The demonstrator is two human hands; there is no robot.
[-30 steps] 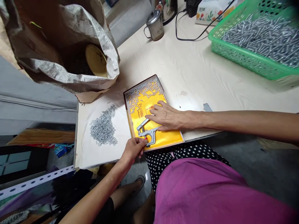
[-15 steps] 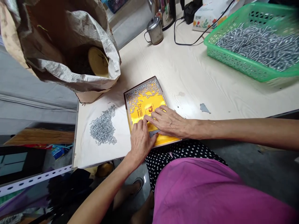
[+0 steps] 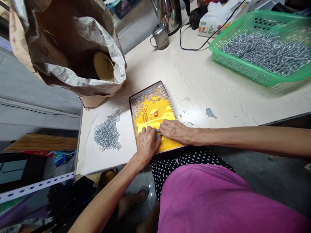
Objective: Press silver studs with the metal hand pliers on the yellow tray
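Between the two hands, over the near half of the tray, lies the tool, and that placing between them is the relation that matters most. Only a short grey stretch of it shows, bare in the gap; the rest is under fingers and palms. Going by that stretch, its long axis seems to run from one hand to the other, roughly crosswise to the person and rising slightly toward the right, though its full line cannot be told.

The left hand grasps the left part, fingers bent over the far side, thumb along the near side. The right hand comes in from the right, fingers curled about the other end; its thumb is hidden, so how hard it squeezes I cannot tell. Neither hand is nearer: both are on the tool.

Beyond the hands, loose pins lie along the tray's far side and far left corner, apart from the fingers. To the left, on the table, is a pile, nearer the left hand. The basket is well apart, far to the right, on the right hand's side.
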